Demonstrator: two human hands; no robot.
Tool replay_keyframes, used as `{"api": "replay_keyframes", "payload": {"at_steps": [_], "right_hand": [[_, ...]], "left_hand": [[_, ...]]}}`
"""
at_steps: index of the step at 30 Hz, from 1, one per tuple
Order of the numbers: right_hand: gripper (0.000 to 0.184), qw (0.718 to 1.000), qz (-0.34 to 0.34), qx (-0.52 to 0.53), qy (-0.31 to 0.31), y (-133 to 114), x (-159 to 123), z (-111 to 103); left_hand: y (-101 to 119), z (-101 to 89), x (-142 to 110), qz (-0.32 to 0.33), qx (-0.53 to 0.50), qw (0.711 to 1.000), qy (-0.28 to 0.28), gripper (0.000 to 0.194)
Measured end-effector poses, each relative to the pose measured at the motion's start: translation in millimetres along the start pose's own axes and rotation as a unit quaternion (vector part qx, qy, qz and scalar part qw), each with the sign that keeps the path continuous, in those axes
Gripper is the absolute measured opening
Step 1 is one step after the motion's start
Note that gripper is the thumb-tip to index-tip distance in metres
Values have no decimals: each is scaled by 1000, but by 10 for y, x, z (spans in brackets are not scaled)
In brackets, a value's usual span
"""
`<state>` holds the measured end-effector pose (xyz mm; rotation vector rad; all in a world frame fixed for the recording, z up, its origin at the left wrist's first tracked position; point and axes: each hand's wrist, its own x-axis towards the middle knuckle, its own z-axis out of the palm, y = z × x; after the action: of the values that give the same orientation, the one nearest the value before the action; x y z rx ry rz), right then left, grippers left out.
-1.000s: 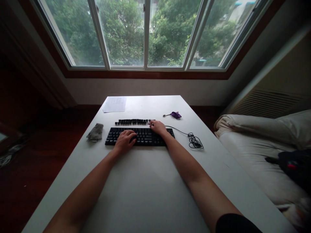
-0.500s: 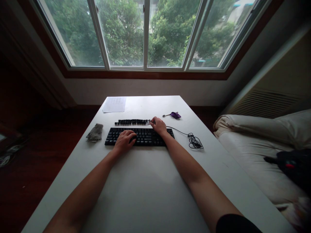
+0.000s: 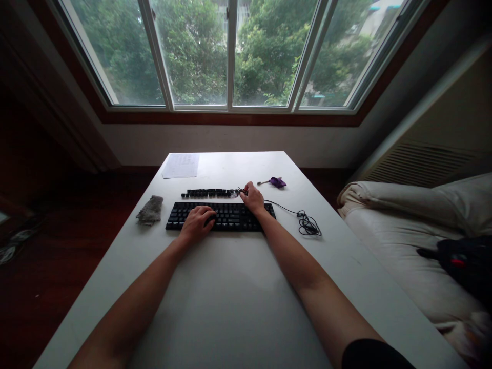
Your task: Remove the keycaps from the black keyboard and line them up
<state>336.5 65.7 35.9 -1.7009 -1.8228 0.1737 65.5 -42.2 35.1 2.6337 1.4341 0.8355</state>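
"What are the hands doing?"
"The left hand (image 3: 197,224) is resting, loosely curled, on a full-size keyboard (image 3: 230,216); the right hand (image 3: 253,199) is apparently pinching a small dark object (image 3: 243,191)."
"Progress?"
"Loose keycaps (image 3: 209,193) are lying left of the right hand; many keys are seemingly sitting in place around the left."

White paper sheet (image 3: 180,166), wide window (image 3: 231,56), pale sofa (image 3: 395,246)
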Motion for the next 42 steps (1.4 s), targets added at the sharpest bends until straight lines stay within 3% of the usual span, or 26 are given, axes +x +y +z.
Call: {"api": "replay_keyframes", "payload": {"at_steps": [12, 42], "right_hand": [[26, 998, 6, -28, -54, -37, -8, -16], [24, 997, -32, -35, -56, -21, -25, -16]], "left_hand": [[8, -8, -1, 1, -2, 1000, 0, 27], [12, -9, 1, -8, -7, 1000, 0, 28]]}}
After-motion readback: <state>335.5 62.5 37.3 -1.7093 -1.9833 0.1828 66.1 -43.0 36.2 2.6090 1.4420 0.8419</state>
